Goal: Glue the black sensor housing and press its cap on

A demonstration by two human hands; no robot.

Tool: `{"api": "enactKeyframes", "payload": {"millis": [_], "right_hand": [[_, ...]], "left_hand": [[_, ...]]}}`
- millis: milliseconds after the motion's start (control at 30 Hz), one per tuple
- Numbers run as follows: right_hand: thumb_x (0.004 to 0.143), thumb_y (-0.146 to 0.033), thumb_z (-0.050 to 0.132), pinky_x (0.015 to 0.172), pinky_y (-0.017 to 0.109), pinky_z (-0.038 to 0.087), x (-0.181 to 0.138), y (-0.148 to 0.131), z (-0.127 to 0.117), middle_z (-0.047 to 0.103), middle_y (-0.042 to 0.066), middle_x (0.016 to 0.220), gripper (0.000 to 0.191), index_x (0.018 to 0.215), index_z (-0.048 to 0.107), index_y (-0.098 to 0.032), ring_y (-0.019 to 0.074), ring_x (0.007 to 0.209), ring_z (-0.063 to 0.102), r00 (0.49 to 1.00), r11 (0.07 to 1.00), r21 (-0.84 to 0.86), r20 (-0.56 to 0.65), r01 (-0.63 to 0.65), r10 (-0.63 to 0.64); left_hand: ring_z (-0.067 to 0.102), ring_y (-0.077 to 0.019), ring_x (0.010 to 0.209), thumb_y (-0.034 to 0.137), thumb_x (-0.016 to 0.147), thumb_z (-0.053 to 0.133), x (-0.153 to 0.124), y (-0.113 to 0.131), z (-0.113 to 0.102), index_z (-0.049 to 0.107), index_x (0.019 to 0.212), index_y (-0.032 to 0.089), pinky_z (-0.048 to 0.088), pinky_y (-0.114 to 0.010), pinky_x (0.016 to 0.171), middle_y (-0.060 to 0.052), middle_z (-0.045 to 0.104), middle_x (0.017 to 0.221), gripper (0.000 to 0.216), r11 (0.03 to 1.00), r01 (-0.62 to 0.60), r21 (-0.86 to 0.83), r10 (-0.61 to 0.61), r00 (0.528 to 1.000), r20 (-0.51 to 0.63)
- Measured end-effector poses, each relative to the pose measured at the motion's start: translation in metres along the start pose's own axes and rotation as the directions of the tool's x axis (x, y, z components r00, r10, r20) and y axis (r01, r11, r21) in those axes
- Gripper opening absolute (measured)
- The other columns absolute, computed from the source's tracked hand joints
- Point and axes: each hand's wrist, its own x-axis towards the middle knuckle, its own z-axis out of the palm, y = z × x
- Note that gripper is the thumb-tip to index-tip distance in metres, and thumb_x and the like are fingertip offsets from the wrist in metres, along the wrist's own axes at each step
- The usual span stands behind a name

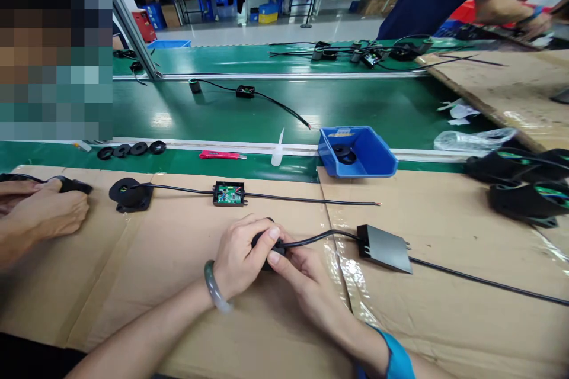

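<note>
My left hand (242, 254) is closed around a black round housing (275, 249), its thumb pressed on top. From the right, my right hand (304, 275) pinches the same part, so fingers cover most of it. A black cable (311, 241) runs from the housing to a flat black box (384, 249) lying with its smooth side up, then on to the right edge. Beyond my hands lies a similar unit: a round black housing (130, 194) cabled to an open box with a green circuit board (229, 193).
Cardboard (169, 284) covers the bench. Farther back are several black rings (139, 148), a red cutter knife (220, 155), a small white bottle (277, 153) and a blue bin (362, 154) holding black rings. A co-worker's hands (48, 207) work at left; another person's arm (502, 9) reaches in at upper right.
</note>
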Motion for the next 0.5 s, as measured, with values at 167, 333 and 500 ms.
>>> {"api": "enactKeyframes", "payload": {"millis": [167, 333, 500], "right_hand": [[0.092, -0.049, 0.061, 0.112, 0.042, 0.039, -0.0002, -0.0041, -0.0028, 0.070, 0.006, 0.115, 0.037, 0.110, 0.072, -0.018, 0.0268, 0.122, 0.056, 0.998, 0.993, -0.101, 0.022, 0.057, -0.055], [0.091, -0.053, 0.061, 0.119, 0.046, 0.030, 0.0004, -0.0029, -0.0027, 0.069, 0.007, 0.121, 0.043, 0.114, 0.072, -0.019, 0.0285, 0.126, 0.053, 0.999, 0.991, -0.129, -0.006, 0.037, -0.039], [0.091, -0.060, 0.057, 0.109, 0.047, 0.041, -0.0015, 0.0011, -0.0052, 0.071, 0.008, 0.116, 0.052, 0.116, 0.072, -0.017, 0.0301, 0.113, 0.060, 1.000, 0.983, -0.181, -0.011, 0.000, -0.002]], "left_hand": [[0.064, -0.0190, 0.086, 0.030, 0.102, 0.042, 0.0002, -0.0006, -0.0006, 0.074, 0.089, 0.021, 0.046, -0.030, 0.080, -0.002, 0.073, 0.088, 0.036, 1.000, 0.012, -0.018, -0.012, 1.000, 0.011], [0.065, -0.0198, 0.088, 0.032, 0.104, 0.040, -0.0002, -0.0014, -0.0007, 0.076, 0.091, 0.021, 0.048, -0.031, 0.084, -0.003, 0.073, 0.092, 0.039, 0.999, 0.020, -0.041, -0.020, 1.000, 0.005], [0.066, -0.0200, 0.091, 0.033, 0.104, 0.040, -0.0004, -0.0018, -0.0027, 0.076, 0.092, 0.021, 0.048, -0.031, 0.086, -0.003, 0.075, 0.095, 0.040, 0.997, 0.037, -0.074, -0.035, 0.999, 0.024]]}}
